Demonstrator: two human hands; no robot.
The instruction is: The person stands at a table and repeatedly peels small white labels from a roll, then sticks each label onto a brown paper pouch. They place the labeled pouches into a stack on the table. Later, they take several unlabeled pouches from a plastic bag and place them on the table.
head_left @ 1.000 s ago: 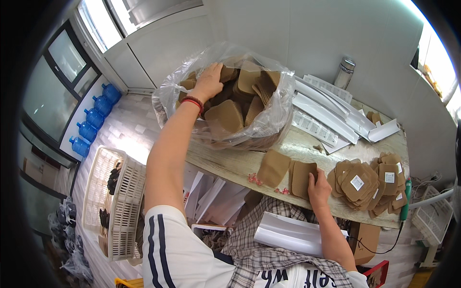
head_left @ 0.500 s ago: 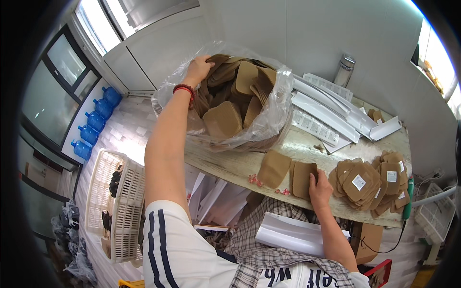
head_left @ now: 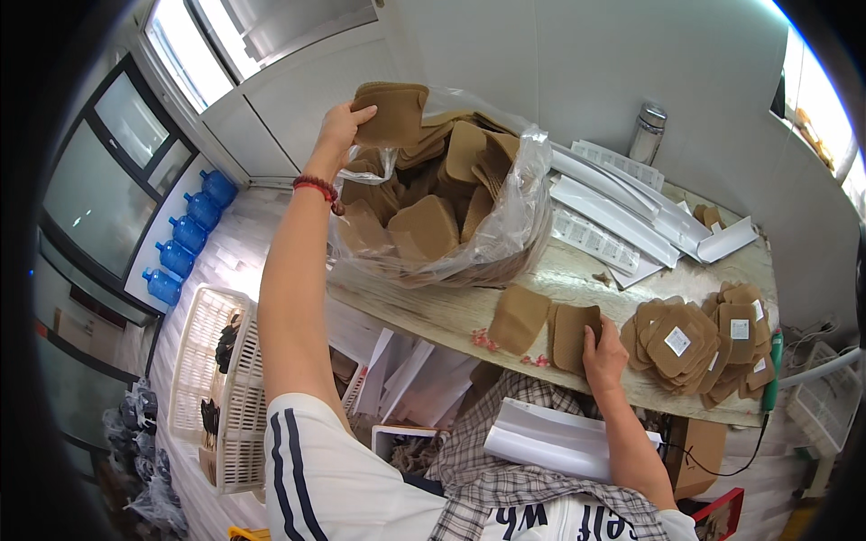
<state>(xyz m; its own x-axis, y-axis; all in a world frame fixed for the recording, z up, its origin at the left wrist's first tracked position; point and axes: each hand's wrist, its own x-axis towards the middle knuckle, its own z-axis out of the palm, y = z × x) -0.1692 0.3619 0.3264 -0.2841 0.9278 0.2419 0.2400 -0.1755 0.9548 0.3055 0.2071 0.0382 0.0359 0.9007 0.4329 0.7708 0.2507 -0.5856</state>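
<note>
My left hand (head_left: 337, 132) is closed on a thin stack of brown rounded-square pads (head_left: 390, 115), lifted above the left rim of a clear plastic bag (head_left: 519, 230). Many loose brown pads (head_left: 424, 227) fill the bag. At the table's front edge my right hand (head_left: 606, 353) grips the right side of another brown pad (head_left: 568, 338), thumb on top and the other fingers partly hidden. Just left of it a single brown pad (head_left: 519, 319) lies flat. To the right of that hand are piled pads (head_left: 667, 361), some carrying small white labels (head_left: 677, 341).
White label sheets and curled backing paper (head_left: 613, 216) cover the table's back, beside a steel flask (head_left: 647, 133). A green-handled tool (head_left: 772, 374) with a cord rests at the right edge. White plastic baskets (head_left: 244, 397) and blue water bottles (head_left: 189, 236) stand on the floor at left.
My left hand has risen up and left, pulling a stack of pads out of the bag. My right hand keeps its place on the table pad. The view has shifted slightly.
</note>
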